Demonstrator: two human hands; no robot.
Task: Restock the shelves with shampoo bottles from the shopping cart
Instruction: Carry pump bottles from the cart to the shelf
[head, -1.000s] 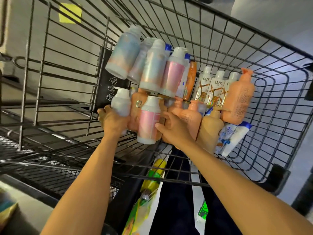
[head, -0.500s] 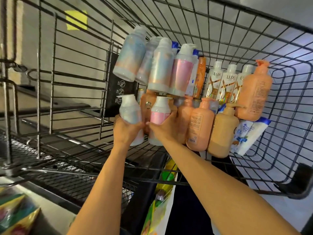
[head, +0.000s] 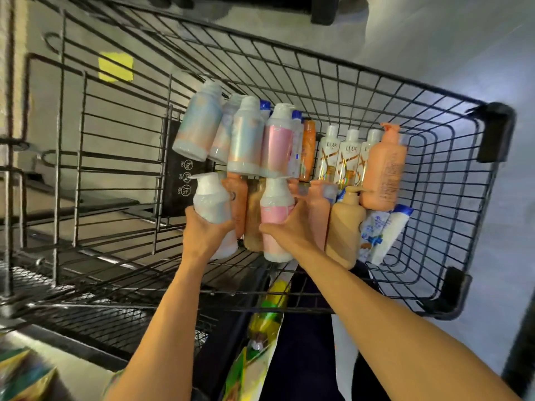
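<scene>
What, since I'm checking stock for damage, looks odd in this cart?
Only the white blue-capped bottle at the cart's right end lies slanted, off the neat rows. No spill or damage shows.

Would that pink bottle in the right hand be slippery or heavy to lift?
Probably stiff: the pink bottle shows no dent under the right hand. Its glossy wrap looks smooth, so it may slip a little. One hand grips it alone, so it is likely not very heavy.

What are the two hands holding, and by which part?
The left hand grips a pale blue pump bottle round its lower body; the right hand grips a pink-and-white pump bottle, also round its lower body.
</scene>
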